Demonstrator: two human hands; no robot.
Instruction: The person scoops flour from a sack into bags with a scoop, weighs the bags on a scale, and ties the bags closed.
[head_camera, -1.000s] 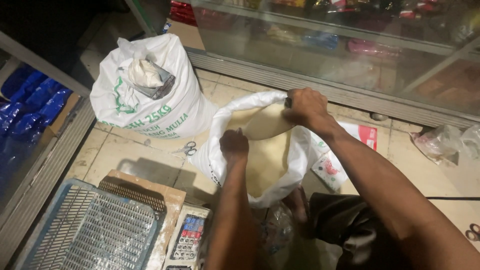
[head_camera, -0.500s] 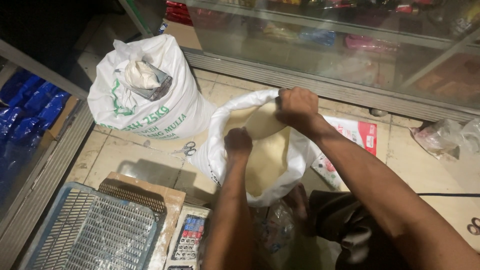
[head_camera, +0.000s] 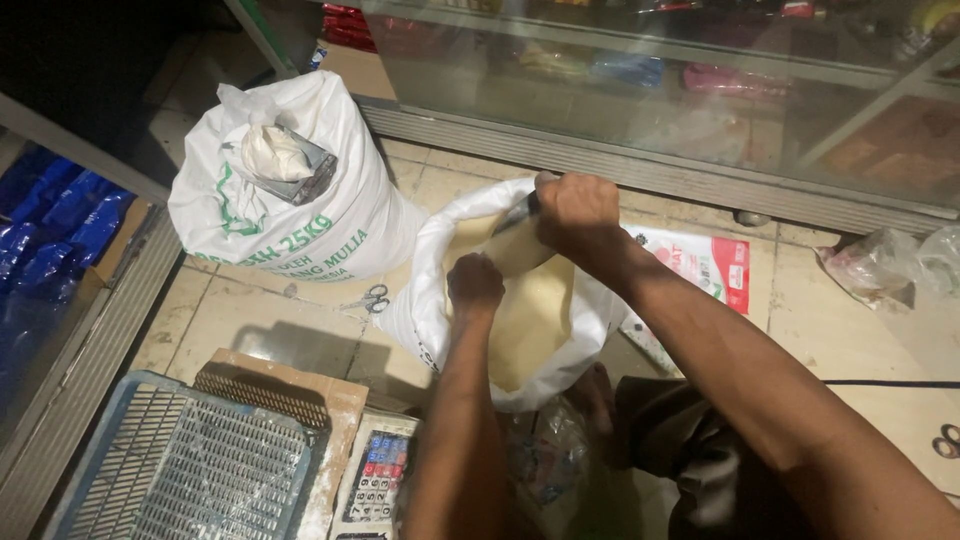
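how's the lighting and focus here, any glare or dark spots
Head view: dim, warm light; the open sack and both hands, left and right, are fairly sharp; the glass cabinet shows hazy reflections; the upper left corner is near black.

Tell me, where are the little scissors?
In the head view, the scissors lie on the tiled floor, left of the open sack and just below the big white sack.
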